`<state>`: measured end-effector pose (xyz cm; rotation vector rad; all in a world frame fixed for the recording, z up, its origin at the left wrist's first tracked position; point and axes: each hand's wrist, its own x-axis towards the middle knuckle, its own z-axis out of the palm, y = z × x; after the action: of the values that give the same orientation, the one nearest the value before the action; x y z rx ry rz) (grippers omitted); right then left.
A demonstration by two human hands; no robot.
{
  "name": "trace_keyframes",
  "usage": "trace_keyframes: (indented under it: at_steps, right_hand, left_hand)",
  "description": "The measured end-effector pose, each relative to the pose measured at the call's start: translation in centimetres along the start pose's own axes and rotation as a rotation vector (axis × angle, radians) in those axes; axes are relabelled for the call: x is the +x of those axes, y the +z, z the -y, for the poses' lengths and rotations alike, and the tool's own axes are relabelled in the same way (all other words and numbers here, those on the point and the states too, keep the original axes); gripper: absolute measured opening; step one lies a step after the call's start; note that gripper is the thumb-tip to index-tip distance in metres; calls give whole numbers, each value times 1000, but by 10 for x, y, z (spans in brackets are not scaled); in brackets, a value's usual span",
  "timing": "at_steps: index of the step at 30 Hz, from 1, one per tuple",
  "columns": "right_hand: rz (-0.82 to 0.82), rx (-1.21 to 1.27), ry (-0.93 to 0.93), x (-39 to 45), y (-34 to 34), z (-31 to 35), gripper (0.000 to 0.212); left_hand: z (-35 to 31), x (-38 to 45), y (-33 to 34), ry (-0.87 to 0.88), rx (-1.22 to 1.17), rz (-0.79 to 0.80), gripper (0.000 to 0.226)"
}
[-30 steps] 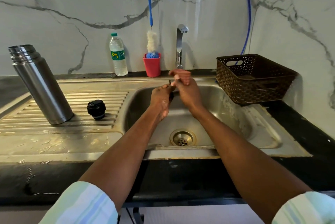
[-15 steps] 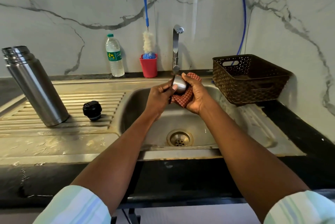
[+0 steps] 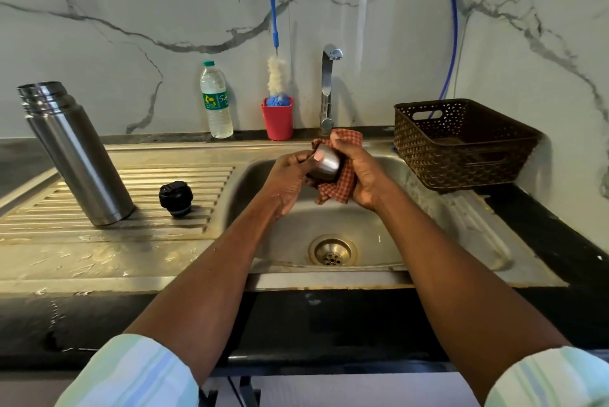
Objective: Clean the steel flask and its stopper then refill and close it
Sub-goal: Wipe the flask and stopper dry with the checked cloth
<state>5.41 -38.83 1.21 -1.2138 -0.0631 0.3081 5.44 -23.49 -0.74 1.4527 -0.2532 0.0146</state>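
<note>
The steel flask (image 3: 74,156) stands open-mouthed on the ribbed draining board, leaning in this wide view. Its black stopper (image 3: 175,198) lies just right of it on the ribs. Over the sink basin (image 3: 412,228) my left hand (image 3: 290,181) grips a small steel cup lid (image 3: 326,164). My right hand (image 3: 361,172) holds a red checked cloth (image 3: 342,186) wrapped against the lid's far side and underside. Part of the lid is hidden by the cloth and my fingers.
A tap (image 3: 328,87) rises behind my hands. A water bottle (image 3: 216,102) and a red cup (image 3: 277,121) holding a blue-handled bottle brush (image 3: 273,31) stand at the wall. A brown plastic basket (image 3: 461,143) sits right of the sink.
The steel lid and checked cloth, hidden a second ago, now show between my hands. The cloth has spread round the lid as my hands turned.
</note>
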Motion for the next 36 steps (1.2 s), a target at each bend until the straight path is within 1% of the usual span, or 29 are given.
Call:
trace_keyframes:
  at_steps: [1, 2, 4, 5, 6, 7, 9, 10, 11, 13, 14, 15, 17, 18, 19, 21, 23, 24, 25, 26, 28, 29, 30, 31, 32, 34, 35, 36]
  right_hand:
    - [64, 120, 48, 0, -5, 0, 52]
    - [113, 205, 77, -2, -8, 0, 52]
    - [148, 257, 76, -4, -9, 2, 43]
    - [142, 237, 61, -7, -7, 4, 38]
    - [96, 175, 32, -7, -5, 6, 33]
    - [13, 54, -17, -8, -2, 8, 29]
    - [-188, -307, -183, -6, 1, 8, 22]
    - [-226, -454, -266, -6, 3, 7, 19]
    - [-222, -563, -322, -8, 6, 5, 14]
    - [-191, -654, -337, -9, 11, 1, 10]
    - [-170, -622, -304, -8, 10, 0, 11]
    - [-124, -520, -245, -7, 9, -1, 16]
    - [28, -159, -88, -2, 5, -1, 34]
    - [93, 14, -34, -2, 3, -1, 38]
    - [126, 133, -13, -2, 2, 0, 37]
    - [137, 273, 6, -2, 1, 2, 34]
    - [61, 295, 10, 0, -1, 0, 27]
    - [-4, 256, 1, 1, -1, 1, 24]
    - [-77, 168, -29, 2, -2, 2, 23]
    - [-149, 37, -73, 4, -4, 3, 26]
    - [-209, -239, -192, 7, -5, 4, 30]
    - [-201, -337, -237, 5, -4, 4, 31]
    - [-180, -384, -261, 4, -1, 3, 33]
    - [-151, -376, -265, 3, 1, 1, 36]
    - [-110, -300, -251, 4, 3, -1, 39]
    - [-15, 27, -156, 5, 3, -2, 47]
    - [31, 186, -99, 5, 2, -1, 47]
    - [45, 284, -49, 5, 1, 0, 47]
  left_hand:
    - [-2, -1, 2, 33, -8, 20, 14]
    - [-3, -2, 4, 62, -5, 36, 13]
    - [-5, -3, 6, 99, 54, 36, 12]
    - [-6, -2, 6, 101, 65, 23, 12]
    - [-7, -1, 6, 86, 36, 9, 13]
    - [-8, -1, 6, 43, -33, -10, 12]
    - [-9, 3, 4, -97, -179, -39, 15]
    - [-7, 4, 1, -166, -206, -39, 19]
    - [-7, 4, 0, -217, -216, -28, 21]
    - [-7, 2, 0, -243, -247, -22, 16]
    - [-8, 1, 1, -212, -269, -36, 12]
    - [-10, 0, 2, -163, -284, -63, 10]
    - [-13, 0, 1, -61, -300, -91, 10]
    - [-13, 0, 0, -12, -280, -76, 9]
    - [-12, -1, 0, 49, -207, -55, 10]
    - [-8, -3, 2, 176, 57, -38, 12]
    - [-2, -4, 5, 278, 299, -15, 13]
    - [0, -2, 6, 273, 349, 10, 13]
    - [2, -2, 6, 220, 336, 26, 11]
    - [1, -1, 6, 123, 249, 26, 11]
    - [-2, 3, 5, -88, -20, -5, 20]
    - [-5, 3, 5, -143, -127, -25, 22]
    - [-5, 4, 3, -162, -191, -48, 21]
    - [-7, 3, 3, -143, -198, -68, 17]
    - [-7, 4, 1, -101, -181, -88, 15]
    - [-6, 1, -1, 27, -66, -82, 15]
    - [-7, -2, 0, 91, 22, -73, 14]
    - [-7, -5, 3, 157, 122, -68, 12]
